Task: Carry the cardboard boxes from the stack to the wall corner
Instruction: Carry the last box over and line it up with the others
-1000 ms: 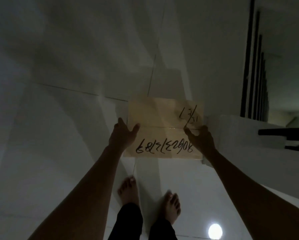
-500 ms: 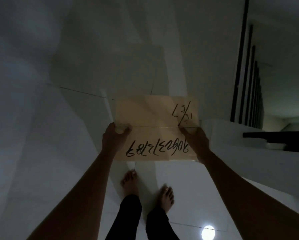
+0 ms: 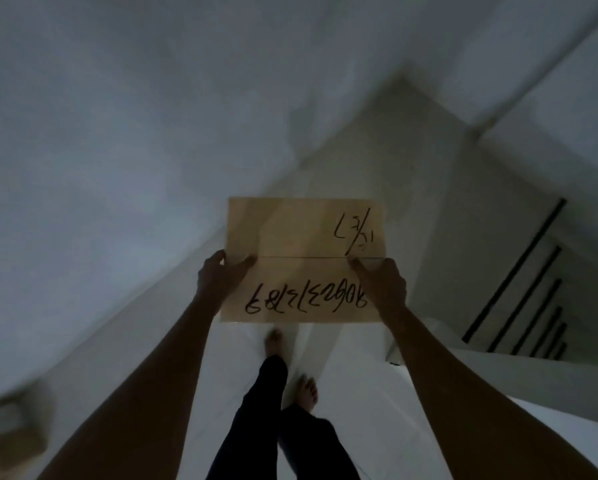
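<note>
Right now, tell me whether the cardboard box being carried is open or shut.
Shut. The cardboard box shows its two top flaps meeting flat along a closed centre seam, with the left hand and right hand gripping its sides.

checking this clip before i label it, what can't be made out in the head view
- Cardboard box: only its top shows, so its sides and depth stay hidden.
- Fingers of left hand and right hand: hidden behind the box edges.
- Tan object at lower left: motion-blurred and cut by the frame edge, unidentifiable.

A dim home stairwell: white walls [image 3: 117, 133], dark railing bars [image 3: 519, 271].
</note>
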`<state>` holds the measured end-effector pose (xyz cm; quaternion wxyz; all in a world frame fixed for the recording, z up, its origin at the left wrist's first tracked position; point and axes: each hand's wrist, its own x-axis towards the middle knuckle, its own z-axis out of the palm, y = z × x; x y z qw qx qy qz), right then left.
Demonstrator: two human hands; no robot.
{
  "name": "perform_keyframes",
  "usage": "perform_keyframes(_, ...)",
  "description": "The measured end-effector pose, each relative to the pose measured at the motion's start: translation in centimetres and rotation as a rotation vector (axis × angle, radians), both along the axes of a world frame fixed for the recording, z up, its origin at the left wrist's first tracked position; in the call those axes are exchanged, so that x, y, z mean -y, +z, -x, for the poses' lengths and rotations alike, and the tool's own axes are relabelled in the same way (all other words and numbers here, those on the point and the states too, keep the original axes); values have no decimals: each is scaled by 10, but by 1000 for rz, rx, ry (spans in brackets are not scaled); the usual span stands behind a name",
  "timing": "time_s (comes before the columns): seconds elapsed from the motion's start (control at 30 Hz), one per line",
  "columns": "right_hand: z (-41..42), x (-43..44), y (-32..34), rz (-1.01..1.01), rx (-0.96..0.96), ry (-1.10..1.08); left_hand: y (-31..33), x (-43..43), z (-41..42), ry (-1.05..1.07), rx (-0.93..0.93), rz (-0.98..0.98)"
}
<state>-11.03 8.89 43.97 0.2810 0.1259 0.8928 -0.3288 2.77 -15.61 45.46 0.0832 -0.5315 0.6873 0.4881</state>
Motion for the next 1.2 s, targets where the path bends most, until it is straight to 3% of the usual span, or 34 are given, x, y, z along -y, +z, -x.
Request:
perform_keyframes(0.23,-124,96,84,33,-54,341,83,50,-192,271,-59,45)
perform_keyframes(0.47,-283,203,116,101,-46,625,102,85,-389,717,-173,72)
perform_keyframes(0.57,-357,242,118,107,-48,717,106,102,-471,814,-205,91)
perform_keyframes(0.9,-567,347,91,67,-27,889,95,170,-687,880,-59,196)
perform_keyframes(1.2,-704,448,18,-9,36,965,26,266,-827,763,103,211)
